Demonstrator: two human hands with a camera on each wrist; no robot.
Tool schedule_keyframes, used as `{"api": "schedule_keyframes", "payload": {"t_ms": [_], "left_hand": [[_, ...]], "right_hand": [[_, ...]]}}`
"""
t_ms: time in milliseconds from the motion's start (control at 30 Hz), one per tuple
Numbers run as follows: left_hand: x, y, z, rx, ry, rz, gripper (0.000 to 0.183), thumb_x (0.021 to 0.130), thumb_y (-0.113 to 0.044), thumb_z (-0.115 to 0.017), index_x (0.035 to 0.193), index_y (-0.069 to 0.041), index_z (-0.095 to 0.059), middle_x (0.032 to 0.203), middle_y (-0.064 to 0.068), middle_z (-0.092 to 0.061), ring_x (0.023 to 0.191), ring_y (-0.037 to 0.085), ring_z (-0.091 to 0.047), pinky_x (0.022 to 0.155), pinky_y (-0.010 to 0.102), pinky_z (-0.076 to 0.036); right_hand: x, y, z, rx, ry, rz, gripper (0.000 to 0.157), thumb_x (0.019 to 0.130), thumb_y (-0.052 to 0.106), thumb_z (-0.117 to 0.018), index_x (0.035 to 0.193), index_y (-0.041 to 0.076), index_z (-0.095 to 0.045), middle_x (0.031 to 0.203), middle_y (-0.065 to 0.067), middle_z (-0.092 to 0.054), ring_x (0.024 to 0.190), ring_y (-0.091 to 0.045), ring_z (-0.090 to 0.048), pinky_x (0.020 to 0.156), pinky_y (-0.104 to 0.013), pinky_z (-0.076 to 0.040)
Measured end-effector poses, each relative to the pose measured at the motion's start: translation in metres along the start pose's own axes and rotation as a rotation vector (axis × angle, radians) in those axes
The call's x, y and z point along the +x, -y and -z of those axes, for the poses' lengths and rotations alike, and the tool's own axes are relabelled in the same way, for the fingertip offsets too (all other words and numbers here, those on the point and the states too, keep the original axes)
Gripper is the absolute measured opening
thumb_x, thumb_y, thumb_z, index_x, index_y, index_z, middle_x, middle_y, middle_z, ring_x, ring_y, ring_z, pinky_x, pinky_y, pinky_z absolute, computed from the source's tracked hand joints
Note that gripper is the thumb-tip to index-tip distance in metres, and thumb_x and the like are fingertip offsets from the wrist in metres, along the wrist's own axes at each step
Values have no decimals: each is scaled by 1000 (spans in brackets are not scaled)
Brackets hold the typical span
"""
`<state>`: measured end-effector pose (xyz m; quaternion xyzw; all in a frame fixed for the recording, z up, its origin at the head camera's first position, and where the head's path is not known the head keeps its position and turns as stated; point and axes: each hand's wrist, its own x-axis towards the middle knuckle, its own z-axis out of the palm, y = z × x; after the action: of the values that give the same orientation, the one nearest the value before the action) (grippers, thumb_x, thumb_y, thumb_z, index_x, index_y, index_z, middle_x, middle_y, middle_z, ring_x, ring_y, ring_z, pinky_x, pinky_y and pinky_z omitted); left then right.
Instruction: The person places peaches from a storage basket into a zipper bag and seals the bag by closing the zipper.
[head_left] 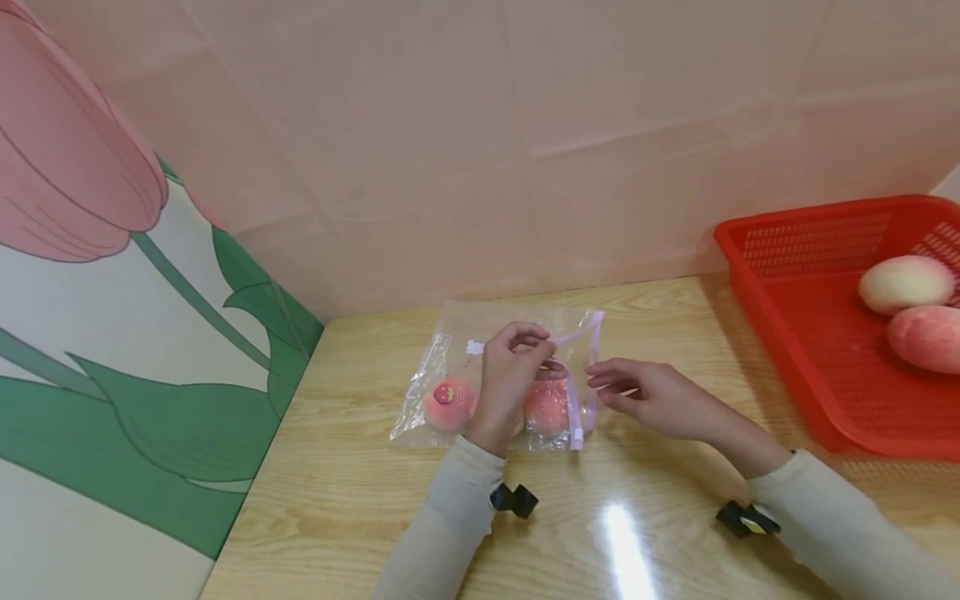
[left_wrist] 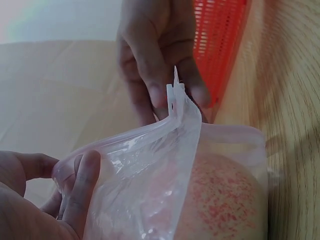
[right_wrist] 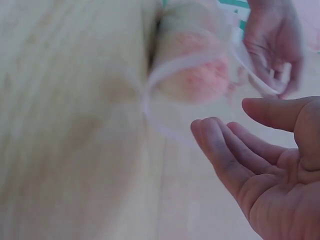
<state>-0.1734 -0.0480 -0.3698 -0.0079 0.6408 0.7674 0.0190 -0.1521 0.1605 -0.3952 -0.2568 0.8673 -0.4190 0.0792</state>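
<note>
A clear zip bag (head_left: 498,312) with a pale pink zipper edge lies on the table, its mouth facing right and gaping. Inside are pink peaches; one peach (head_left: 547,408) is near the mouth and another peach (head_left: 446,412) sits at the left behind a printed strawberry. A white slider (head_left: 577,434) is at the near end of the zipper. My left hand (head_left: 510,375) pinches the upper rim of the mouth, as the left wrist view shows. My right hand (head_left: 660,398) is at the mouth's right side, fingers extended and thumb apart, gripping nothing; whether its fingertips touch the rim I cannot tell.
At the right stands a red plastic basket (head_left: 780,333) holding a pale peach (head_left: 906,284) and a pinker peach (head_left: 930,337). A pink-covered wall (head_left: 450,167) rises behind the wooden table (head_left: 337,500), and a tulip-printed panel (head_left: 225,375) borders the left.
</note>
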Motion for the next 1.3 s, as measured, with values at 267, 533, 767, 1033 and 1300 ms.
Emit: {"api": "schedule_keyframes", "payload": {"t_ms": [267, 533, 767, 1033, 1300], "left_hand": [[1, 0, 1, 45, 26, 12, 11, 89, 0, -65, 100, -1, -69, 82, 3, -61, 60, 16, -69, 63, 33, -65], [2, 1, 2, 33, 15, 10, 11, 89, 1, -66, 99, 0, -69, 82, 4, -61, 59, 16, -69, 64, 34, -65], [2, 0, 5, 58, 14, 38, 10, 90, 0, -67, 100, -2, -69, 85, 4, -61, 62, 17, -69, 66, 33, -65], [3, -1, 6, 90, -1, 81, 14, 91, -3, -67, 104, -2, -68, 88, 5, -62, 65, 16, -70, 68, 32, -65], [3, 0, 5, 102, 0, 80, 21, 90, -3, -67, 110, 4, -66, 88, 4, -62, 65, 15, -70, 68, 31, -65]], "right_hand": [[-23, 20, 38, -103, -12, -46, 55, 97, 29, -65, 145, 9, -46, 125, -10, -70, 110, -26, -69, 84, -36, -63], [-39, 31, 78, -201, -61, -57, 57, 97, 31, -65, 149, 19, -43, 128, -3, -68, 109, -17, -68, 77, -19, -58], [-42, 31, 111, -316, -170, -104, 55, 94, 31, -69, 145, 26, -49, 125, 0, -69, 97, 17, -57, 76, -11, -53], [-36, 12, 155, -408, -186, -212, 57, 97, 39, -63, 147, 20, -45, 132, -14, -63, 112, -29, -64, 73, -19, -52], [-32, -30, 203, -461, -109, -396, 75, 100, 51, -51, 150, -1, -31, 142, -37, -41, 121, -55, -40, 93, -74, -37]]}}
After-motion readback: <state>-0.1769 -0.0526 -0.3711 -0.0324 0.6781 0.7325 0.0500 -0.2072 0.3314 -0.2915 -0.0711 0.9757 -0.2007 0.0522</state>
